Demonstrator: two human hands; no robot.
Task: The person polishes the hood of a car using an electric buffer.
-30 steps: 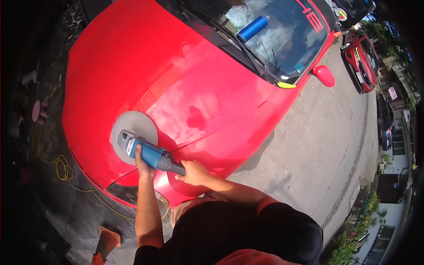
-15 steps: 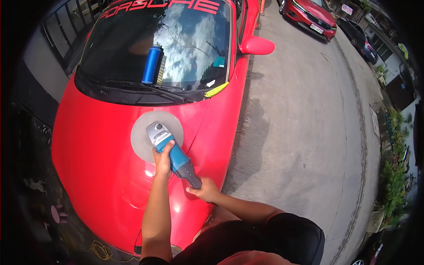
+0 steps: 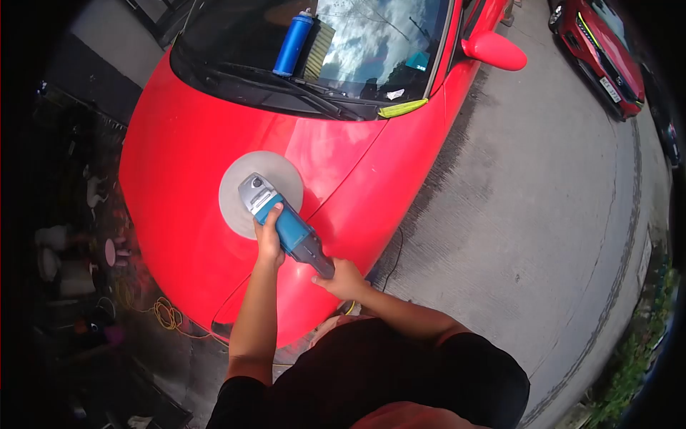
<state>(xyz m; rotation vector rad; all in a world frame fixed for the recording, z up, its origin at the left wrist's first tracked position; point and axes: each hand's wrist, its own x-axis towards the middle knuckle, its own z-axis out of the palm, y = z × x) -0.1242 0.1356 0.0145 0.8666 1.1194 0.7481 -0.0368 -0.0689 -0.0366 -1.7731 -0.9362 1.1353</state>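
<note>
A blue and grey electric polisher (image 3: 291, 229) is held over the red car's hood (image 3: 179, 171). Its round whitish pad (image 3: 236, 204) lies against the paint, its edge blurred as if spinning. My left hand (image 3: 269, 237) wraps around the body just behind the metal head, thumb on top. Around the dark rear handle, my right hand (image 3: 346, 279) is closed, most of its fingers hidden beneath. A blue bottle (image 3: 293, 44) rests at the base of the windshield, and a yellow-green cloth (image 3: 402, 109) lies at the windshield's lower corner.
A dark cord (image 3: 395, 259) runs down beside the car's right side. Coiled orange cable (image 3: 168, 313) and a pink stool (image 3: 113, 252) are on the ground at left. The side mirror (image 3: 494, 51) juts out over the concrete, where another red car (image 3: 604, 53) stands.
The polisher has moved down the hood, away from the windshield, with both hands still on it. My view has turned, so the car appears shifted up and to the right.
</note>
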